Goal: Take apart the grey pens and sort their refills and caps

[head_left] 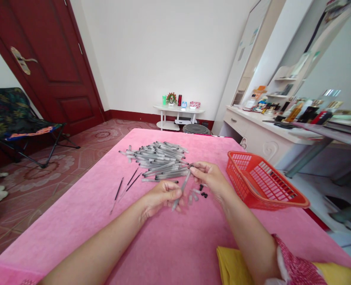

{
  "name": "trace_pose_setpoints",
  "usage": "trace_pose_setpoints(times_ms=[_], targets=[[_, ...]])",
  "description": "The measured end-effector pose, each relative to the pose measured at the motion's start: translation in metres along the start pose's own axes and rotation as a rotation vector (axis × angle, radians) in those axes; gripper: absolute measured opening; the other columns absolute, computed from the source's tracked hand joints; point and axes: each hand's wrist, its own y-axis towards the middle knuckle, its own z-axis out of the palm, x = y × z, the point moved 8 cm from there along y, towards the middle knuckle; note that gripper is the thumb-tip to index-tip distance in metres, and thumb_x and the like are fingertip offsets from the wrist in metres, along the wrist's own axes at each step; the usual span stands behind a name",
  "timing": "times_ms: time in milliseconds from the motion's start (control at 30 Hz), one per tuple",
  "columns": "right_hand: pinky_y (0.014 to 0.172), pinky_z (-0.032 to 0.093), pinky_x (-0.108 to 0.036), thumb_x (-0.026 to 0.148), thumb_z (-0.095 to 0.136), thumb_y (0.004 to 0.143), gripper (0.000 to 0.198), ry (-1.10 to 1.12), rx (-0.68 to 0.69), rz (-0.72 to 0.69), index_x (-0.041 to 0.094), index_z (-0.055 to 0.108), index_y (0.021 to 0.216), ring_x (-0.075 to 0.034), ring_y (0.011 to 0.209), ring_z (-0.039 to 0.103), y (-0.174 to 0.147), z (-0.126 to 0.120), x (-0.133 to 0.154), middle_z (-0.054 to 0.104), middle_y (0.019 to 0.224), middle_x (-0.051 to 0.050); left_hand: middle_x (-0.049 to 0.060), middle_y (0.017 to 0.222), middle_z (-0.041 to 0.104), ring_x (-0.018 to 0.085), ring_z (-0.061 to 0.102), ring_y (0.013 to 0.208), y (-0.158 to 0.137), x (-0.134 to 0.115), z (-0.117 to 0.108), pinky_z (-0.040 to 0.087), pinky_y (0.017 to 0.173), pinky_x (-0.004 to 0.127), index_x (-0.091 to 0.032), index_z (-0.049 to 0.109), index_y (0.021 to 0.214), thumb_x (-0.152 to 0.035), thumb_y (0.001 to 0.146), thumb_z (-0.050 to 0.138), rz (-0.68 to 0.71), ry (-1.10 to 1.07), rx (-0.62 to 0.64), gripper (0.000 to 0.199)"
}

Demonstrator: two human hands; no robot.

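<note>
My left hand (167, 196) is closed around the lower part of a translucent grey pen (185, 183), which slants up to the right. At the pen's upper end, the fingers of my right hand (206, 174) pinch its tip. Just beyond both hands lies a large heap of similar pens (160, 158) with dark ends. Several thin dark ink refills (118, 188) rest left of my left hand. Below my right hand are small black plugs (204, 194) and clear pen caps (195, 194).
A red plastic basket (264, 182) stands at the table's right side. Yellow cloth (233, 263) lies at the near right edge, under my right forearm. Pink cloth (74, 229) covers the table. A dressing table (261, 134) with bottles is beyond the basket; a folding chair (18, 118) stands left.
</note>
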Motion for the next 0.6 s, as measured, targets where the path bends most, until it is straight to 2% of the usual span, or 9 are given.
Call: trace_pose_setpoints(times_ms=[67,133,200,300,433,600], targets=[[0.047,0.043,-0.017,0.027,0.071,0.063,0.021,0.169,-0.018,0.076,0.013,0.061,0.074,-0.005,0.045,0.049,0.001,-0.001,-0.008,0.059,0.059,0.002,0.006,0.059,0.064,0.011,0.059,0.048,0.002,-0.001,-0.01,0.049,0.053,0.021,-0.01,0.067,0.076,-0.039,0.073,0.064,0.006,-0.146,-0.049,0.029],[0.051,0.047,-0.017,0.023,0.07,0.065,0.017,0.316,-0.046,0.142,0.013,0.061,0.075,-0.005,0.048,0.053,0.001,0.0,-0.016,0.062,0.063,0.0,0.005,0.069,0.067,0.009,0.061,0.052,0.003,-0.005,-0.022,0.05,0.057,0.021,-0.012,0.066,0.084,-0.033,0.076,0.063,0.067,-0.239,-0.132,0.022],[0.052,0.049,-0.017,0.019,0.068,0.067,0.014,0.396,-0.066,0.185,0.013,0.061,0.076,-0.006,0.05,0.056,0.0,0.005,-0.023,0.064,0.065,-0.002,0.007,0.093,0.069,0.012,0.065,0.068,0.004,-0.012,-0.027,0.051,0.066,0.023,-0.016,0.064,0.097,-0.023,0.073,0.066,0.151,-0.233,-0.171,0.024],[0.055,0.051,-0.018,0.018,0.067,0.069,0.012,0.387,-0.052,0.195,0.012,0.06,0.077,-0.007,0.053,0.059,-0.002,0.018,-0.031,0.065,0.068,-0.003,0.008,0.121,0.058,0.019,0.062,0.097,0.004,-0.019,-0.024,0.049,0.081,0.032,-0.022,0.058,0.109,-0.02,0.073,0.067,0.263,-0.208,-0.177,0.038],[0.056,0.051,-0.019,0.027,0.068,0.071,0.02,0.279,0.032,0.189,0.012,0.059,0.081,-0.009,0.058,0.062,-0.006,0.033,-0.039,0.066,0.072,-0.005,0.007,0.113,0.063,0.019,0.062,0.096,0.004,-0.022,-0.032,0.048,0.085,0.034,-0.019,0.06,0.102,-0.028,0.076,0.064,0.369,-0.255,-0.275,0.028],[0.04,0.041,-0.015,0.047,0.052,0.081,0.035,0.18,0.078,0.269,0.012,0.057,0.078,-0.005,0.043,0.051,-0.008,0.035,-0.05,0.059,0.061,-0.001,0.006,0.104,0.066,0.016,0.065,0.085,0.004,-0.022,-0.045,0.051,0.075,0.027,-0.016,0.061,0.091,-0.029,0.073,0.066,0.375,-0.251,-0.347,0.022]])
